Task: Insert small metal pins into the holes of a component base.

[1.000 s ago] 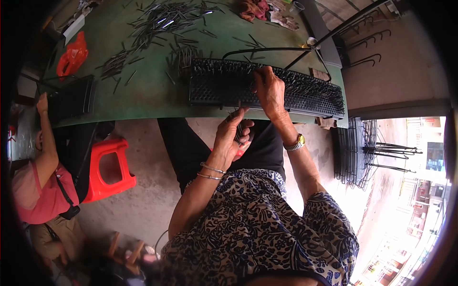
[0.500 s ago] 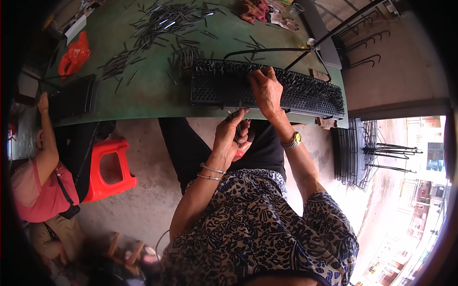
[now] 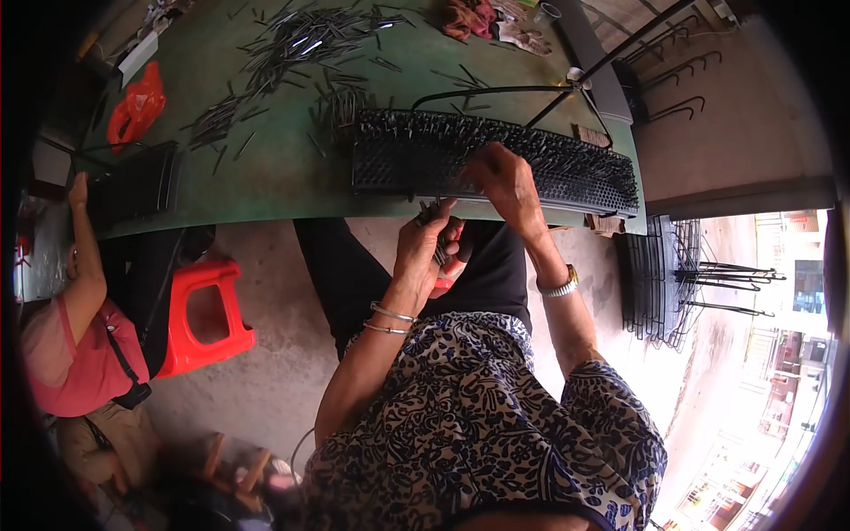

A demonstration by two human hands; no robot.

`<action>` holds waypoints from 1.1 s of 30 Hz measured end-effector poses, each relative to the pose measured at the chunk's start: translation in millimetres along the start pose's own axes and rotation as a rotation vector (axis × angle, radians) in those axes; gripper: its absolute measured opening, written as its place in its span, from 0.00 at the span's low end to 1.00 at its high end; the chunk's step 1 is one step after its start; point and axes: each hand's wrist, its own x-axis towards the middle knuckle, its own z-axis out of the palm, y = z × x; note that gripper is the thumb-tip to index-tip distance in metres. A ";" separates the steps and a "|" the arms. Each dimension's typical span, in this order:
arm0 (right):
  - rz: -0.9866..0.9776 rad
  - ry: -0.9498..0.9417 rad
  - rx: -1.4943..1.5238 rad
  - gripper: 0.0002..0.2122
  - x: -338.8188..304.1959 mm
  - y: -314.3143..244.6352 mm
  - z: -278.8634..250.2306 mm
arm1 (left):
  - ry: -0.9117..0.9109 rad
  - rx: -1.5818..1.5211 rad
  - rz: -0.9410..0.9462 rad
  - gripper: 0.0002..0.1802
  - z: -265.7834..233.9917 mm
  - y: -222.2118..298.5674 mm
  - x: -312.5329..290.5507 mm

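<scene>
A long black perforated rack [image 3: 403, 168] lies along the table's near edge. Short dark rods stand upright in many of its holes, densest along the far side and the right end. Just below its front edge, my left hand [image 3: 425, 246] is closed around a bundle of thin dark metal rods [image 3: 431, 212], their ends poking up past the thumb. My right hand [image 3: 506, 181] hovers over the rack's front part, fingers bent together in a pinch. Its fingertips are smeared by motion, so whatever they hold is hidden.
Loose rods [image 3: 310, 40] lie in a pile on the green table [image 3: 283, 177]. A bent black bar [image 3: 496, 90] rises behind the rack. A red bag [image 3: 137, 106] lies at the left. A red stool [image 3: 204, 310] and a person in pink [image 3: 84, 354] are beside me. Wire racks [image 3: 660, 283] stand right.
My right hand has drawn back from among the rack's upright rods toward me, nearer the bundle, and its wrist has turned. My left hand stays nearly in place, with the rods showing more.
</scene>
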 end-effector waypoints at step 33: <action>-0.245 0.402 -0.256 0.04 22.2 8.2 8.6 | -0.019 -0.083 0.012 0.15 -0.5 0.8 6.3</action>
